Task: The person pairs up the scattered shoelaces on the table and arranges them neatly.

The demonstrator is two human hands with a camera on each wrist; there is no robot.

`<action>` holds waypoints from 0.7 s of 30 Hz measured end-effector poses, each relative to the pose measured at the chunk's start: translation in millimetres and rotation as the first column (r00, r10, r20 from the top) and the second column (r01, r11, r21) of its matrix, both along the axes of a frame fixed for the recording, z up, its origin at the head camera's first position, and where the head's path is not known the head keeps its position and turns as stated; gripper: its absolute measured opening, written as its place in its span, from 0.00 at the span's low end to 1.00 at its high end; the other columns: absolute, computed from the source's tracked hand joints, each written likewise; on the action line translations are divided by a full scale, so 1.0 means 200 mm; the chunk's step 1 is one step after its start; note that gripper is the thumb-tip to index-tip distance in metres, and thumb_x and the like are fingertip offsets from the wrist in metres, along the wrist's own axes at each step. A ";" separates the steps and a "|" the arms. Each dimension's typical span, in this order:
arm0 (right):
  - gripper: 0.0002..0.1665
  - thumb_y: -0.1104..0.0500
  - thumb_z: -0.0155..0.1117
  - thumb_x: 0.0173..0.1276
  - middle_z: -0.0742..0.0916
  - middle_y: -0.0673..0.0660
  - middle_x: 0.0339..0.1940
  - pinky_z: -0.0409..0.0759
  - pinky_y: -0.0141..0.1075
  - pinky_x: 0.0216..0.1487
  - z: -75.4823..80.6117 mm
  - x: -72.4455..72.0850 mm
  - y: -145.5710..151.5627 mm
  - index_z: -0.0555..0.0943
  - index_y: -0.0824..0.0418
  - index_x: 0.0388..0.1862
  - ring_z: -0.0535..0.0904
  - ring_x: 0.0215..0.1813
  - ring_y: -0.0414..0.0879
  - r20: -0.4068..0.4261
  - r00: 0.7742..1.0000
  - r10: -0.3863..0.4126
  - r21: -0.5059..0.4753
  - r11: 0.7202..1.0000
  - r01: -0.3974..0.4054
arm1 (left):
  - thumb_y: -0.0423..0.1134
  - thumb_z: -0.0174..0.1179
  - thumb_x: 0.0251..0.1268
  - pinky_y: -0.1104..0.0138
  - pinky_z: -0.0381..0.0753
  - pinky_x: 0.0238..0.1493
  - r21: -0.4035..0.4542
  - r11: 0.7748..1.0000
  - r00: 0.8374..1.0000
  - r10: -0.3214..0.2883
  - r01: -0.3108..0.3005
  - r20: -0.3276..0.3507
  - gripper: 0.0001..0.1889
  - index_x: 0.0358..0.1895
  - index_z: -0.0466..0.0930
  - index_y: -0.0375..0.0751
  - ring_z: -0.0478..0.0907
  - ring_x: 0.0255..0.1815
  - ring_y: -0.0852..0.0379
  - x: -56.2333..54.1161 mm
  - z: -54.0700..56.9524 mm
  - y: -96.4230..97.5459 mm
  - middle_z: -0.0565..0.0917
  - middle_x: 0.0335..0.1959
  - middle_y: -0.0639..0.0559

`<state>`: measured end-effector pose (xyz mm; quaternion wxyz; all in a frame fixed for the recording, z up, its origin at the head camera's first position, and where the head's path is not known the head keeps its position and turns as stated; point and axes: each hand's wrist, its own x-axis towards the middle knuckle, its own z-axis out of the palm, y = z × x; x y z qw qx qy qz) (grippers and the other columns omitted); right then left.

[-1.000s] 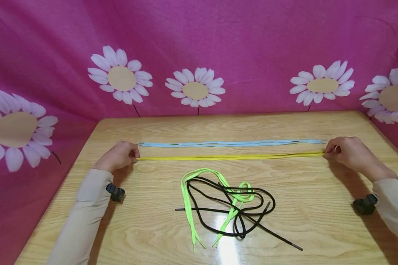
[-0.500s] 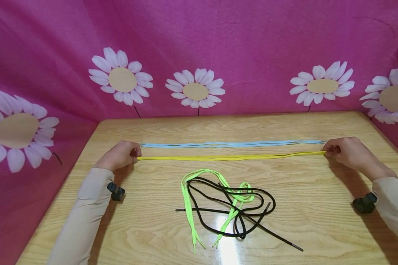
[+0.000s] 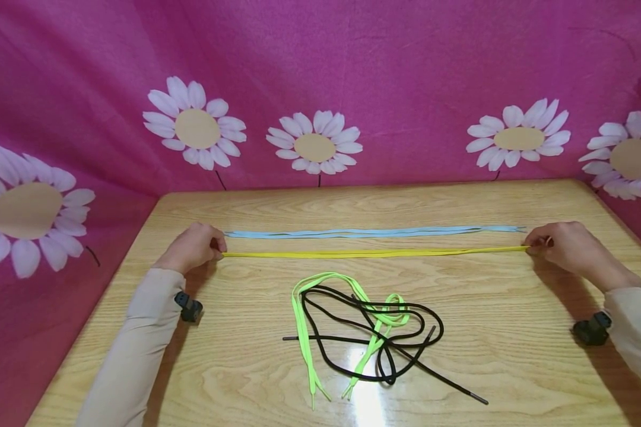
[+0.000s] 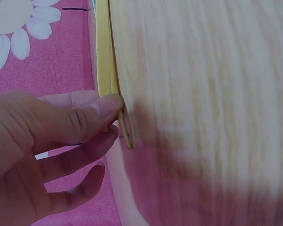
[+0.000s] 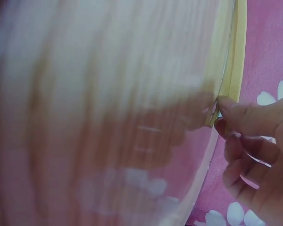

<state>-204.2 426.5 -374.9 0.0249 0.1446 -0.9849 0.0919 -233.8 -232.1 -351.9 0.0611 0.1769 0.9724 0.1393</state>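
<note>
Two yellow strands (image 3: 374, 254) lengthwise from left hand (image 3: 193, 246) to right hand (image 3: 574, 250)

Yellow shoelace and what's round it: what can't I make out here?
Head view: both tips of the yellow shoelace, hidden by the left grip and the right grip.
Left wrist view: the yellow shoelace's far part, cut off by the top edge.
Head view: which is on top at some crossings of the black shoelace and green shoelace, too small.
Right wrist view: fine grain of the table, blurred.
</note>
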 end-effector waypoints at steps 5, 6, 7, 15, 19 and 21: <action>0.05 0.71 0.68 0.55 0.80 0.51 0.24 0.70 0.41 0.30 0.01 0.00 0.00 0.84 0.64 0.30 0.71 0.29 0.46 0.040 0.999 -0.001 0.006 1.000 0.001 | 0.26 0.68 0.54 0.61 0.72 0.34 -0.017 0.998 0.999 0.052 -0.052 0.015 0.06 0.26 0.82 0.38 0.72 0.30 0.52 0.01 0.01 0.00 0.80 0.25 0.50; 0.05 0.71 0.68 0.55 0.80 0.51 0.24 0.70 0.41 0.30 0.01 0.00 -0.01 0.84 0.65 0.30 0.71 0.29 0.46 0.046 0.999 0.001 0.011 1.000 -0.002 | 0.26 0.68 0.54 0.60 0.73 0.35 -0.020 0.998 0.998 0.057 -0.057 0.014 0.06 0.26 0.82 0.38 0.72 0.30 0.52 0.01 0.01 0.00 0.80 0.25 0.49; 0.05 0.71 0.68 0.55 0.80 0.51 0.24 0.70 0.41 0.30 0.01 0.00 -0.01 0.84 0.65 0.31 0.71 0.29 0.47 0.053 0.999 0.003 0.015 1.000 -0.004 | 0.26 0.68 0.53 0.60 0.73 0.35 -0.022 0.998 0.998 0.059 -0.059 0.010 0.05 0.26 0.82 0.38 0.73 0.30 0.52 0.01 0.01 0.00 0.80 0.25 0.49; 0.05 0.71 0.67 0.55 0.79 0.50 0.23 0.69 0.39 0.29 0.02 0.00 -0.02 0.84 0.65 0.32 0.70 0.28 0.45 0.060 0.998 0.032 0.022 0.999 -0.033 | 0.25 0.67 0.53 0.58 0.74 0.36 -0.017 0.999 0.999 0.039 -0.039 -0.007 0.05 0.26 0.82 0.36 0.73 0.31 0.51 0.01 0.01 -0.01 0.80 0.25 0.48; 0.07 0.71 0.67 0.55 0.81 0.50 0.25 0.72 0.41 0.30 0.03 0.00 -0.02 0.84 0.65 0.33 0.73 0.29 0.45 0.069 0.996 0.053 0.021 0.998 -0.054 | 0.23 0.65 0.52 0.56 0.76 0.39 -0.009 0.999 0.999 0.036 -0.036 -0.035 0.04 0.29 0.83 0.35 0.77 0.33 0.48 0.02 0.01 -0.01 0.82 0.28 0.46; 0.09 0.72 0.66 0.54 0.82 0.52 0.26 0.75 0.43 0.32 0.04 0.01 -0.03 0.83 0.65 0.35 0.76 0.31 0.47 0.086 0.994 0.061 0.031 0.997 -0.064 | 0.23 0.64 0.52 0.54 0.77 0.40 -0.006 0.999 0.997 0.037 -0.037 -0.061 0.04 0.29 0.83 0.35 0.78 0.36 0.46 0.03 0.02 -0.01 0.83 0.30 0.43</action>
